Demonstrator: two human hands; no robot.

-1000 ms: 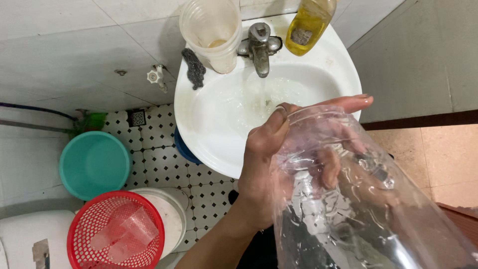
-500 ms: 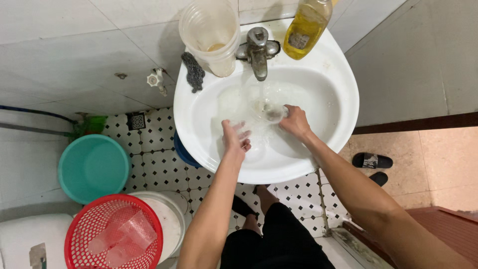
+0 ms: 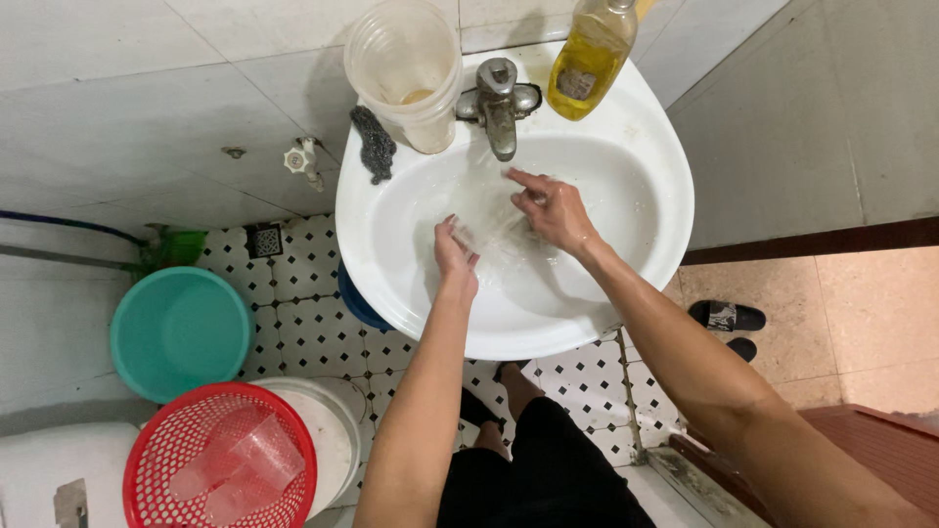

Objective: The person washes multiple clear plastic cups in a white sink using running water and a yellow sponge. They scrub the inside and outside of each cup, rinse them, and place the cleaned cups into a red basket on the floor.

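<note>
Both hands are down in the white sink (image 3: 636, 284), under the metal tap (image 3: 499, 103). The left hand (image 3: 455, 256) and the right hand (image 3: 553, 207) grip a clear, thin plastic piece (image 3: 489, 225) between them: the left fingers curl onto its near edge and the right fingers pinch its far side. It is see-through and blends with the wet basin, so its exact shape cannot be told. It sits over the middle of the basin, just below the spout. On the rim behind, left of the tap, stands a clear cup (image 3: 406, 68) with a little amber liquid at the bottom; a dark scourer (image 3: 374, 142) lies just beside it. Right of the tap stands a bottle (image 3: 590, 59) of yellow liquid. On the tiled floor to the left sit a teal basin (image 3: 181, 332) and a red basket (image 3: 220, 460) holding clear cups. A pair of black sandals (image 3: 726, 318) lies on the floor to the right.
</note>
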